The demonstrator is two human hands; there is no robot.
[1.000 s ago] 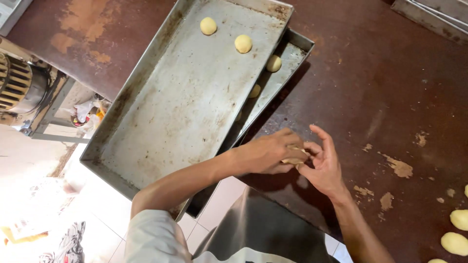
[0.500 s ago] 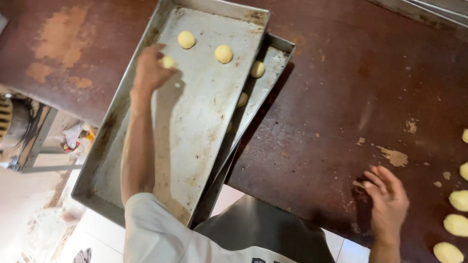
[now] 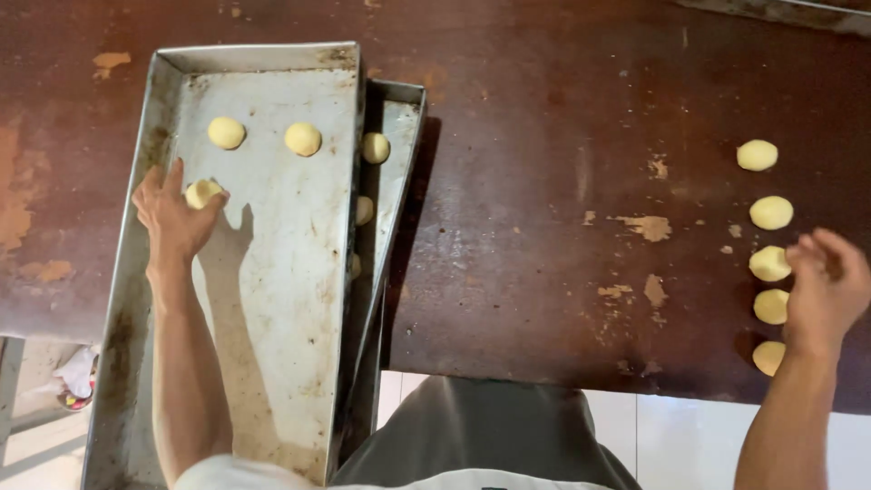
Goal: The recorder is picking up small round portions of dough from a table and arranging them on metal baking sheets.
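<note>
Your right hand (image 3: 826, 281) blurs, grip unreadable, having reached the dough row (image 3: 770, 264); your left hand (image 3: 174, 216) has lowered, grasping a dough ball (image 3: 201, 192).

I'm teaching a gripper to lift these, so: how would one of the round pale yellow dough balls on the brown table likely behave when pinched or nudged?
The round pale yellow dough balls look smooth and slightly flattened, so probably soft and easily dented. Each sits settled on the brown table, so it would likely slide or stick rather than roll. The right hand dwarfs them, suggesting they are light.
</note>
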